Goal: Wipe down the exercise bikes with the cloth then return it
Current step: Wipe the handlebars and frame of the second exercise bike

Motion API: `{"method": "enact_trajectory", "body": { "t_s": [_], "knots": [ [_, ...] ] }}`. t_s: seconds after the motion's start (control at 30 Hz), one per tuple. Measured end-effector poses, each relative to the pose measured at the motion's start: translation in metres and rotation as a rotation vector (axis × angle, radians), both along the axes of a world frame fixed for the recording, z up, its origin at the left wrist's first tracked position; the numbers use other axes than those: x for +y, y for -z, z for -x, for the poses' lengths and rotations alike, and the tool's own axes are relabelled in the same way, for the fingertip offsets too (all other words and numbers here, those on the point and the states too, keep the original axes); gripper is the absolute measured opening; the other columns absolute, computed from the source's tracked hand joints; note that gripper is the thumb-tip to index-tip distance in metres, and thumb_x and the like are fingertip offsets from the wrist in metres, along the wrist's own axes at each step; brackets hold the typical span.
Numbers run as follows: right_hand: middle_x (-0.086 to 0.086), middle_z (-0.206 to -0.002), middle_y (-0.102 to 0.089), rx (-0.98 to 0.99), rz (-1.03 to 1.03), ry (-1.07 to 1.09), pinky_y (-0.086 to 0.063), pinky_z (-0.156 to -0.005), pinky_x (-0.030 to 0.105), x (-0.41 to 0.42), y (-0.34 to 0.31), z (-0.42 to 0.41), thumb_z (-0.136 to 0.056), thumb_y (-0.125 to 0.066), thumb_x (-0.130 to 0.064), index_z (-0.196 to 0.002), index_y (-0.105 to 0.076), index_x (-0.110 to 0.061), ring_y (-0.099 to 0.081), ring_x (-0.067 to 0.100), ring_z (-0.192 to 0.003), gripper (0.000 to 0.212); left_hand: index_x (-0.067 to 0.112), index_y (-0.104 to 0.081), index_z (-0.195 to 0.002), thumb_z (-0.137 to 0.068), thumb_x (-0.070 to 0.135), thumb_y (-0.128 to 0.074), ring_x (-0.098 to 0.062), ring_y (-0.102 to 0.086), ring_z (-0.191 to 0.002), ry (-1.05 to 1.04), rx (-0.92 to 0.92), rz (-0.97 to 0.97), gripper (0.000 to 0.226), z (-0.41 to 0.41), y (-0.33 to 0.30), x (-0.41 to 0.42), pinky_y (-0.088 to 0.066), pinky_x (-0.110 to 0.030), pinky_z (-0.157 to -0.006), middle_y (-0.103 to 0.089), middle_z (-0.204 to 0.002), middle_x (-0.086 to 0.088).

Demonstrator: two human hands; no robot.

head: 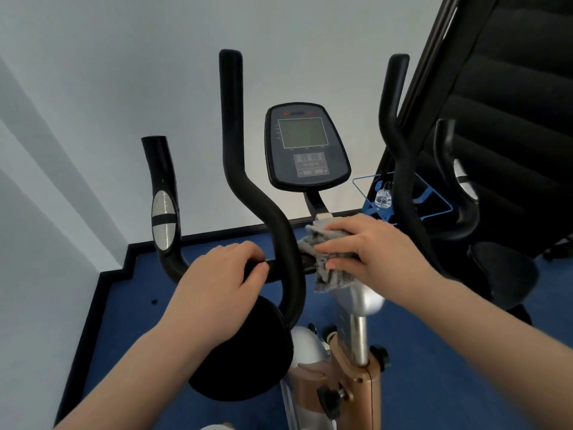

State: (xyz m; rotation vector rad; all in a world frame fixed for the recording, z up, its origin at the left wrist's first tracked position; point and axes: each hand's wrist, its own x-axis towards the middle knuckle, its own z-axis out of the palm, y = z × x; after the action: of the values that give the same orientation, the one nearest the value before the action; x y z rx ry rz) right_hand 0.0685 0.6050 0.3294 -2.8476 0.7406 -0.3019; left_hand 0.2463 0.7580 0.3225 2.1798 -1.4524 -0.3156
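An exercise bike stands right in front of me, with black curved handlebars (263,209) and a grey console (305,147) with a dark screen on top. My left hand (223,280) is wrapped around the horizontal bar left of centre. A grey cloth (328,259) is bunched on the middle of the bar, below the console stem, and my right hand (369,252) presses and grips it there. Part of the cloth hangs down over the silver and copper stem (359,330).
White walls close in at left and behind, meeting blue floor (130,321) at a black skirting. A blue wire rack (403,203) holding a clear bottle (384,197) stands behind at right. A large black machine (502,119) and a black seat (502,274) crowd the right side.
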Motion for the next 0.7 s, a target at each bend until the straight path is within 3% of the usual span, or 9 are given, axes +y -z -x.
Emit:
{"method": "enact_trajectory", "body": {
  "t_s": [0.13, 0.23, 0.33, 0.4, 0.47, 0.57, 0.63, 0.7],
  "knots": [
    [-0.015, -0.130, -0.057, -0.084, -0.065, 0.055, -0.045, -0.098, 0.034, 0.002, 0.003, 0.006, -0.085, -0.068, -0.031, -0.110, -0.070, -0.033, -0.050, 0.008, -0.120, 0.025, 0.032, -0.060, -0.112, -0.093, 0.038, -0.046, -0.002, -0.052, -0.103, -0.031, 0.032, 0.090, 0.025, 0.001, -0.001, 0.009, -0.041, -0.026, -0.091, -0.059, -0.102, 0.022],
    [-0.017, -0.111, -0.066, -0.380, -0.267, 0.123, -0.049, -0.094, 0.032, 0.000, -0.006, 0.004, -0.083, -0.071, -0.020, -0.100, -0.075, -0.027, -0.059, 0.001, -0.104, 0.019, 0.033, -0.060, -0.116, -0.090, 0.037, -0.050, -0.001, -0.051, -0.110, -0.050, 0.027, 0.128, 0.028, -0.003, 0.003, 0.025, -0.037, -0.028, -0.101, -0.059, -0.109, 0.023],
    [-0.024, -0.112, -0.063, -0.614, -0.248, 0.091, -0.046, -0.096, 0.020, 0.008, -0.024, -0.008, -0.081, -0.071, -0.023, -0.100, -0.074, -0.032, -0.058, -0.004, -0.107, 0.021, 0.037, -0.059, -0.114, -0.089, 0.036, -0.052, 0.005, -0.043, -0.121, -0.065, 0.070, 0.171, 0.025, -0.003, 0.010, 0.040, -0.021, -0.025, -0.114, -0.054, -0.117, 0.027],
    [-0.020, -0.119, -0.062, -0.517, -0.137, -0.042, -0.039, -0.101, 0.022, 0.025, -0.028, -0.028, -0.083, -0.068, -0.030, -0.103, -0.073, -0.034, -0.056, 0.000, -0.111, 0.021, 0.040, -0.056, -0.115, -0.089, 0.037, -0.052, 0.011, -0.033, -0.129, -0.070, 0.093, 0.201, 0.026, -0.001, 0.014, 0.045, -0.010, -0.022, -0.116, -0.050, -0.125, 0.029],
    [-0.011, -0.120, -0.065, -0.277, 0.101, -0.181, -0.029, -0.109, 0.031, 0.042, -0.020, -0.049, -0.083, -0.066, -0.033, -0.102, -0.074, -0.032, -0.057, 0.009, -0.113, 0.021, 0.042, -0.053, -0.118, -0.090, 0.037, -0.054, 0.013, -0.026, -0.133, -0.093, 0.101, 0.233, 0.029, 0.000, 0.017, 0.048, -0.009, -0.023, -0.119, -0.047, -0.132, 0.028],
    [-0.006, -0.121, -0.066, -0.012, 0.235, -0.290, -0.019, -0.114, 0.043, 0.048, -0.007, -0.057, -0.079, -0.073, -0.030, -0.103, -0.074, -0.028, -0.056, 0.016, -0.121, 0.024, 0.039, -0.046, -0.132, -0.081, 0.050, -0.053, 0.013, -0.014, -0.139, -0.119, 0.098, 0.257, 0.053, -0.003, 0.020, 0.055, -0.009, -0.024, -0.119, -0.034, -0.145, 0.029],
    [-0.008, -0.125, -0.064, 0.045, 0.234, -0.309, -0.019, -0.113, 0.046, 0.041, -0.009, -0.052, -0.074, -0.077, -0.033, -0.108, -0.071, -0.030, -0.055, 0.014, -0.123, 0.035, 0.040, -0.037, -0.140, -0.076, 0.059, -0.049, 0.014, -0.007, -0.141, -0.129, 0.102, 0.262, 0.068, -0.008, 0.024, 0.063, -0.011, -0.027, -0.118, -0.021, -0.149, 0.034],
    [-0.009, -0.122, -0.067, 0.068, 0.260, -0.338, -0.029, -0.110, 0.045, 0.038, -0.013, -0.054, -0.068, -0.082, -0.034, -0.107, -0.072, -0.030, -0.060, 0.013, -0.117, 0.041, 0.045, -0.031, -0.142, -0.074, 0.064, -0.050, 0.014, -0.005, -0.141, -0.152, 0.131, 0.275, 0.073, -0.013, 0.027, 0.072, -0.013, -0.029, -0.117, -0.016, -0.149, 0.039]
  ]
}}
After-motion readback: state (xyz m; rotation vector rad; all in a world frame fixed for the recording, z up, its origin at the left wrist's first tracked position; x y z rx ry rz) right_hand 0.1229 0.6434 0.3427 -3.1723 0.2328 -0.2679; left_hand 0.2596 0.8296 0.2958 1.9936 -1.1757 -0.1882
